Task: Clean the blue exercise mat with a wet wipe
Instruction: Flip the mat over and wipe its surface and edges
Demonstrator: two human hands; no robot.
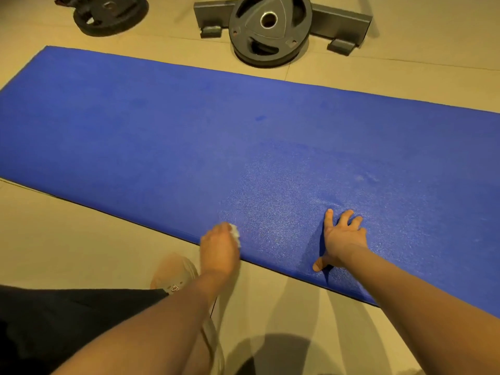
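Beige floor tiles (81,239) are running under everything, and nearest the camera the person's black shorts (54,326) are filling the lower left corner. Just beyond them the left hand (219,247) is reaching to the near edge of the blue exercise mat (162,136). Its fingers are curling round a bunched white wet wipe (236,234), of which only a small corner is showing. The hand is blurred, so I cannot tell how much of the wipe is lying flat on the mat.

To its right, the right hand (344,235) is resting on the mat with fingers spread and slightly arched. The fingertips are pressing down, the thumb is pointing back toward the near edge, and the hand is holding nothing.

The mat around both hands is looking paler and speckled, which I am reading as the part already wiped. The long stretch to the left and the far strip are looking untouched, so the job is probably in its early part.

To do this step well, the wipe should be opening flatter under the palm, the strokes should be overlapping outward from the pale patch, and the right hand should be pinning the mat against sliding or rucking.

Farther off, a weight plate (267,28) is leaning on a grey metal base (342,20), with a second plate (111,14) at far left.
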